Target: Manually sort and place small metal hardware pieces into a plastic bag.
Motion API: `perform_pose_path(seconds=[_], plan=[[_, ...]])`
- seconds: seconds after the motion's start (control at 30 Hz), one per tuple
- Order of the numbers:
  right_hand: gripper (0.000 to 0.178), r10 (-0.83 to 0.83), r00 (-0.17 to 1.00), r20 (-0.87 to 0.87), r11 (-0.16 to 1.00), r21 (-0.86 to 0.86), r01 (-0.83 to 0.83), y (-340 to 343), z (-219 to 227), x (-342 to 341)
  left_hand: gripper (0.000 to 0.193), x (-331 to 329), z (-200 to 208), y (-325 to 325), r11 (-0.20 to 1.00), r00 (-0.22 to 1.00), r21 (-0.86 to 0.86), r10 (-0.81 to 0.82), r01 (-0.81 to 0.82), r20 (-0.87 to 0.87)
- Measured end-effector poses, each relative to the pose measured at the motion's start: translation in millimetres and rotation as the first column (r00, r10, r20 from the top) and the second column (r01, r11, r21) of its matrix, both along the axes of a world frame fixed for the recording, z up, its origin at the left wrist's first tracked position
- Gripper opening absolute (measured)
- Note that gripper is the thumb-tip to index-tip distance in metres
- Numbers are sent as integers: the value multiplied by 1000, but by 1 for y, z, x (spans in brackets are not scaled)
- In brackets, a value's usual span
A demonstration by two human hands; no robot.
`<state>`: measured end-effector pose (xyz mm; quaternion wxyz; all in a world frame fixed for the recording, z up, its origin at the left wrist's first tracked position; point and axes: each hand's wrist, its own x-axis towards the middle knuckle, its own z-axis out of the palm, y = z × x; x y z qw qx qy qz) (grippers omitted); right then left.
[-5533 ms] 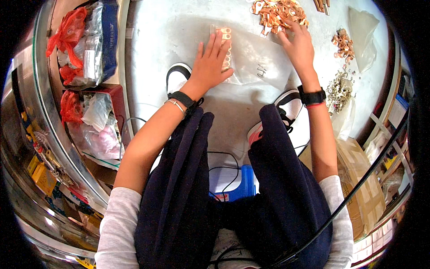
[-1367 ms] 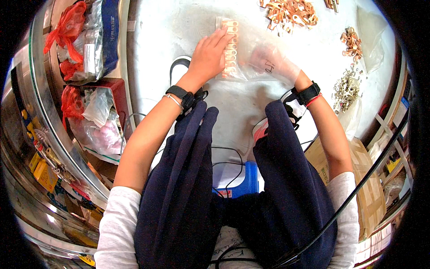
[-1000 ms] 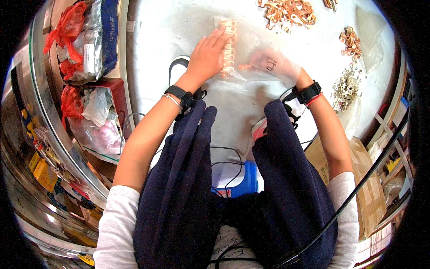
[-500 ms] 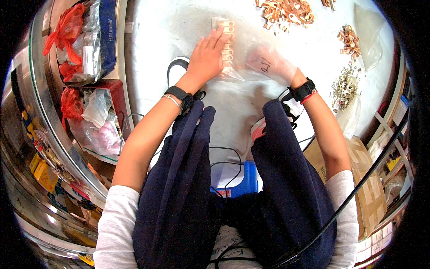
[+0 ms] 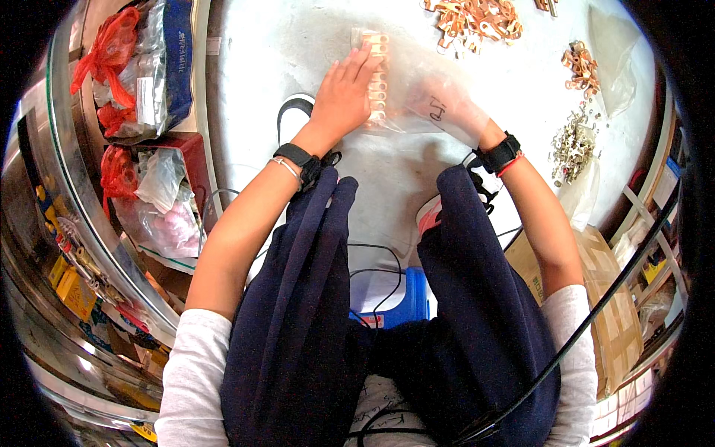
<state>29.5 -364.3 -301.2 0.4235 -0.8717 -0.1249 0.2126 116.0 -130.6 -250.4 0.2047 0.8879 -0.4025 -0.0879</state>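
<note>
Head view: the pale floor (image 5: 275, 45) extends all around a clear bag (image 5: 417, 67), which lies flat on it. A carton (image 5: 599, 320) stands to the right of the bag and nearer the person. A blue box (image 5: 179, 71) and, nearer the person, a red box (image 5: 195, 167) stand well to the left of the bag, both holding plastic bags. A flat second bag (image 5: 614, 63) lies well to its right. Just beyond the bag's right part is a loose copper pile (image 5: 480, 21). The left hand (image 5: 344, 89) rests palm down on the bag's left end, fingers straight and close together. The right hand (image 5: 447, 100) shows through the bag's film at its right end, the wrist outside; its fingers are too veiled to tell how they are set. Silver parts (image 5: 573, 145) lie scattered to the right of the bag, with a small copper heap (image 5: 579, 68) beyond them. Inside the bag's left end, copper lugs (image 5: 379, 67) form a row, partly under the left fingers.
</note>
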Motion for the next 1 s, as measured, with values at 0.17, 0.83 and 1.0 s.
perform_pose_path(seconds=[0.17, 0.83, 1.0], plan=[[24, 206, 978, 16, 938, -288, -193, 2, -1, -1, 54, -1, 2, 0, 1000, 1000, 29, 6, -5, -21], [27, -27, 979, 202, 995, -89, 46, 7, 18, -10, 56, -1, 0, 0, 1000, 999, 17, 17, -16, -32], [32, -109, 943, 316, 994, 9, 112, 14, 3, -6, 56, -1, 0, -1, 1000, 999, 12, 17, -17, -29]])
